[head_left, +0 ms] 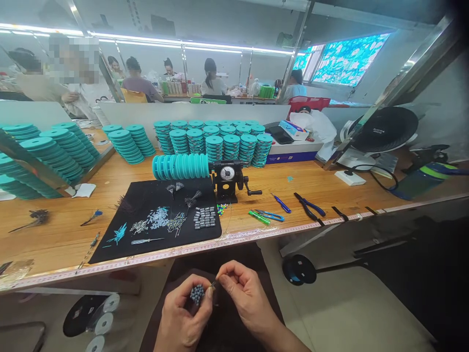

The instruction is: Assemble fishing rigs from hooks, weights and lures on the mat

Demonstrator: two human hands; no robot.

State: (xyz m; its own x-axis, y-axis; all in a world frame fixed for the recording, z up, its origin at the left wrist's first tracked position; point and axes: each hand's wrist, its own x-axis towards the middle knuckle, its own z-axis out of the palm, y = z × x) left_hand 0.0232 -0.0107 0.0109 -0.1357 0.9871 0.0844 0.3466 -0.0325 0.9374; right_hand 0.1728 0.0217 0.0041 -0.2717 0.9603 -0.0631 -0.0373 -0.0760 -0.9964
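Below the table edge, my left hand (188, 313) is closed around a bunch of small round blue-grey pieces (197, 294), whose kind I cannot make out. Its thumb and forefinger meet at a thin dark tip. Close beside it, my right hand (246, 296) pinches at the same spot, on something too small to name. Nearest on the table is a black mat (120, 205) with small clear pieces (158, 218), small metal parts (176, 223), grey cylinders (204, 218), teal sticks (118, 233) and a thin screwdriver (146, 241).
A hand-cranked counter winder (227, 178) carries a row of teal spools (180, 166). Stacks of teal spools (214, 146) stand behind. Rightward lie pliers (309, 205), blue snips (270, 215), a green-handled tool (259, 217) and a blue pen-like tool (281, 203). Other people sit farther back.
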